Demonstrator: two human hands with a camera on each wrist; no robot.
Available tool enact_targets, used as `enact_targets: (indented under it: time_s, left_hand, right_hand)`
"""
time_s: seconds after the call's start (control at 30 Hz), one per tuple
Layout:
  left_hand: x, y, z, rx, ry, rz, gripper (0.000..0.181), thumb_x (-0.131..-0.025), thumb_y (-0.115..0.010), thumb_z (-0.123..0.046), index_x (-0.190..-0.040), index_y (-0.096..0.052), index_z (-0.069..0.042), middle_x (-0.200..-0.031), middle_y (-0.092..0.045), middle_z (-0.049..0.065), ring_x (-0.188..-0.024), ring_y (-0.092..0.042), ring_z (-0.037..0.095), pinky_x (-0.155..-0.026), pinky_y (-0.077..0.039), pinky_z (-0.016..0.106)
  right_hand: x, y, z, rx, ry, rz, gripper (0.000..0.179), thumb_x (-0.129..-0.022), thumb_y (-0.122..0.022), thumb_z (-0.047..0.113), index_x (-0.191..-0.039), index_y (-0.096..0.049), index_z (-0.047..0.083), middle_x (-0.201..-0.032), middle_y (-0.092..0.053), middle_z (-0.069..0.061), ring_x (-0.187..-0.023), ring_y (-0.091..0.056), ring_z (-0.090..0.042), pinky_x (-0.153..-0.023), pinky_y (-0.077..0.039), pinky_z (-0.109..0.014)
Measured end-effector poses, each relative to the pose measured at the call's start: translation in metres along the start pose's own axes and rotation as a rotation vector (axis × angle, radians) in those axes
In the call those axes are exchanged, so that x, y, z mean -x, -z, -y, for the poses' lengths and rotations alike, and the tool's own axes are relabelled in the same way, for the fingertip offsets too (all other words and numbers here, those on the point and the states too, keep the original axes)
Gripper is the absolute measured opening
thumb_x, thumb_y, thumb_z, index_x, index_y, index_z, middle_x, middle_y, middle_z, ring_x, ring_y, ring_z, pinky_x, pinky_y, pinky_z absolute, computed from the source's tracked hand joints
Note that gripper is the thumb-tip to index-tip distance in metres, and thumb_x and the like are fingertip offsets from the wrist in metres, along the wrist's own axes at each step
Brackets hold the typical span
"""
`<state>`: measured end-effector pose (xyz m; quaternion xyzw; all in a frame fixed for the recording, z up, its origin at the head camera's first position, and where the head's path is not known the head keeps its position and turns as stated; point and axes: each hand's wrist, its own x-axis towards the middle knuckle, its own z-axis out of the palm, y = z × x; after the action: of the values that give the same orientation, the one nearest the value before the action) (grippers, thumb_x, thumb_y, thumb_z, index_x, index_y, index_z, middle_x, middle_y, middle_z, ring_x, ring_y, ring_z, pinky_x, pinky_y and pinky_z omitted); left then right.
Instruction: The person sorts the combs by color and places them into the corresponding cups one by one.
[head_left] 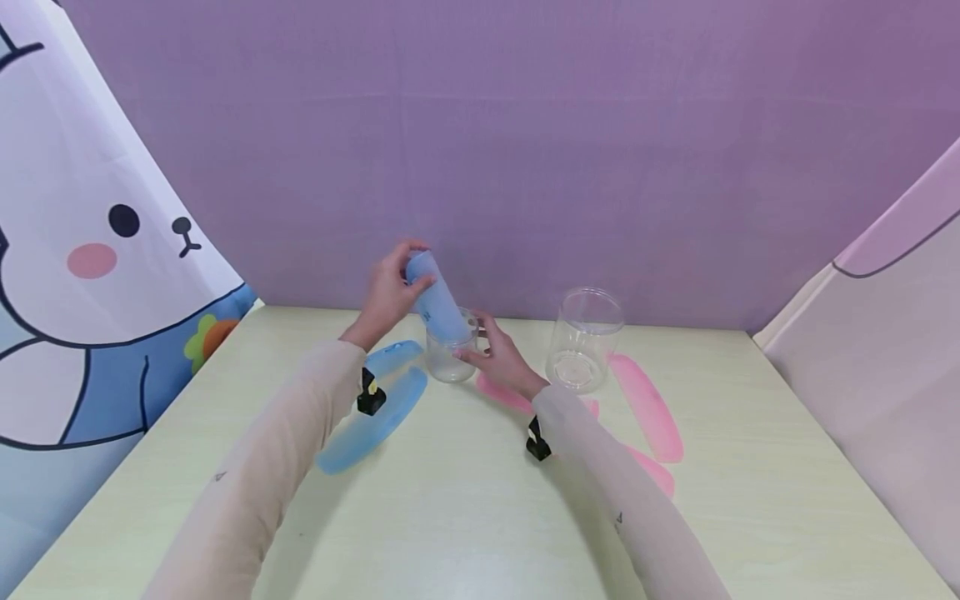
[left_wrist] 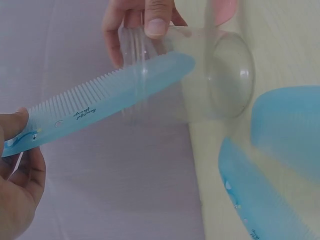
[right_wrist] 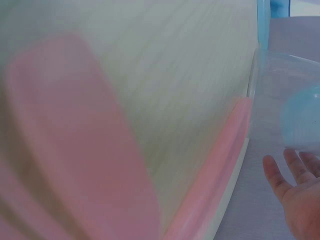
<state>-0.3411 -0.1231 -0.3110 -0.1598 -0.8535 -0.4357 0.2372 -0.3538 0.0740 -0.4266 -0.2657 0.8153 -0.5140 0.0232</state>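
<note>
A light blue comb slants down into a clear jar. My left hand pinches the comb's upper end between thumb and fingers. In the left wrist view, the toothed edge of the comb faces up and its rounded tip is inside the jar. My right hand holds that jar near its rim, thumb on the near side and fingers on the far side. Below my left wrist, two more blue combs, one farther back and one nearer, lie on the table.
Behind and right of my right hand stands a second clear jar. Pink pieces shaped like the combs lie around it, partly under my right forearm. A purple cloth hangs at the table's back edge.
</note>
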Motion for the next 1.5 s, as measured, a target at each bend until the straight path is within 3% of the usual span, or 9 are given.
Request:
enact_targets:
  time_s: [0.47, 0.97, 1.2, 1.5]
  left_hand:
    - [-0.005, -0.016, 0.008, 0.021, 0.065, 0.061, 0.042, -0.083, -0.066, -0.007, -0.122, -0.052, -0.008, -0.105, -0.062, 0.021, -0.088, -0.062, 0.031, -0.075, -0.055, 0.041]
    - [-0.012, -0.016, 0.019, 0.049, 0.104, 0.058, 0.044, -0.083, -0.064, -0.003, -0.126, -0.052, -0.007, -0.123, -0.055, 0.019, -0.097, -0.060, 0.035, -0.079, -0.053, 0.044]
    - [-0.009, -0.016, 0.028, 0.051, 0.151, 0.104, 0.049, -0.083, -0.064, -0.004, -0.130, -0.048, -0.007, -0.118, -0.056, 0.022, -0.091, -0.061, 0.035, -0.077, -0.054, 0.043]
    - [-0.009, -0.016, 0.031, 0.082, 0.194, 0.111, 0.050, -0.083, -0.064, -0.003, -0.129, -0.047, -0.006, -0.113, -0.058, 0.023, -0.091, -0.061, 0.035, -0.079, -0.054, 0.042]
  right_hand:
    - [-0.002, -0.001, -0.004, 0.023, 0.004, -0.013, 0.078, -0.083, -0.063, 0.038, -0.144, -0.019, 0.019, -0.139, -0.040, -0.006, -0.124, -0.044, -0.026, -0.092, -0.047, -0.045]
    - [0.000, -0.003, 0.000, 0.001, 0.002, -0.019, 0.079, -0.083, -0.064, 0.036, -0.145, -0.019, 0.016, -0.138, -0.040, -0.009, -0.123, -0.045, -0.028, -0.093, -0.047, -0.045]
    - [-0.001, -0.004, 0.000, -0.008, 0.010, -0.019, 0.078, -0.084, -0.064, 0.036, -0.145, -0.019, 0.016, -0.139, -0.039, -0.013, -0.124, -0.043, -0.028, -0.093, -0.046, -0.045]
    - [-0.002, -0.004, -0.002, -0.015, 0.017, -0.015, 0.079, -0.083, -0.064, 0.037, -0.145, -0.019, 0.016, -0.140, -0.038, -0.016, -0.125, -0.042, -0.027, -0.094, -0.046, -0.045]
